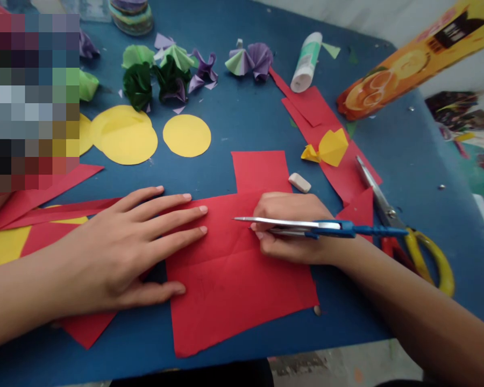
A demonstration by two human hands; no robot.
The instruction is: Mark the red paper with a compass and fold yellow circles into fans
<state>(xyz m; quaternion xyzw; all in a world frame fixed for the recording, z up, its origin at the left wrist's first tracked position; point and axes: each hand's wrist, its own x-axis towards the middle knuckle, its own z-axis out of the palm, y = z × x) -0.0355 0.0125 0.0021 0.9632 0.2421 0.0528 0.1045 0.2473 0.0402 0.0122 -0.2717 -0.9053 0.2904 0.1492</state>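
Note:
A large red paper sheet [234, 279] lies flat on the blue table [242, 123] in front of me. My left hand [133, 242] presses flat on its left part, fingers spread and pointing right. My right hand [290, 226] is closed around a blue and metal drawing compass [318, 227], resting on the same sheet; the compass legs lie nearly level, with the metal tip pointing left.
Scissors with yellow handles [391, 215] lie to the right. A white eraser [299, 183], yellow paper circles [186, 135], folded green and purple paper flowers [169, 72], a glue tube [306, 62], red paper scraps [318, 118] and an orange box [407, 64] surround the sheet.

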